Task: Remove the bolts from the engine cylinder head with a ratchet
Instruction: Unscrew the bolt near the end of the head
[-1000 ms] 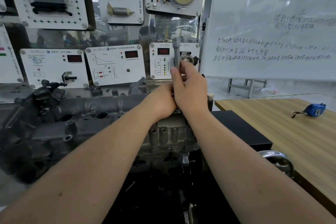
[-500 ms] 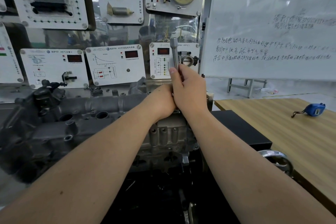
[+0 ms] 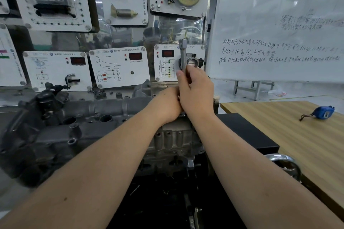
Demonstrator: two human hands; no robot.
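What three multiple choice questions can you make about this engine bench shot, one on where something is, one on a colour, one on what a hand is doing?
1. Where does the tape measure lie?
A. On the wooden table at the right
B. On top of the engine
C. On the whiteboard ledge

2. What colour is the tape measure's case?
A. Red
B. Blue
C. Yellow

3. What is the right hand doing?
A. Resting flat on the table
B. Hanging idle
C. Gripping the ratchet handle

Answers:
1. A, it sits on the wood-grain top, far from the cylinder head.
2. B, the case is plainly blue with a dark cord.
3. C, its fingers curl round the metal handle, which sticks up above them; the left hand is pressed against it below, its fingers hidden.
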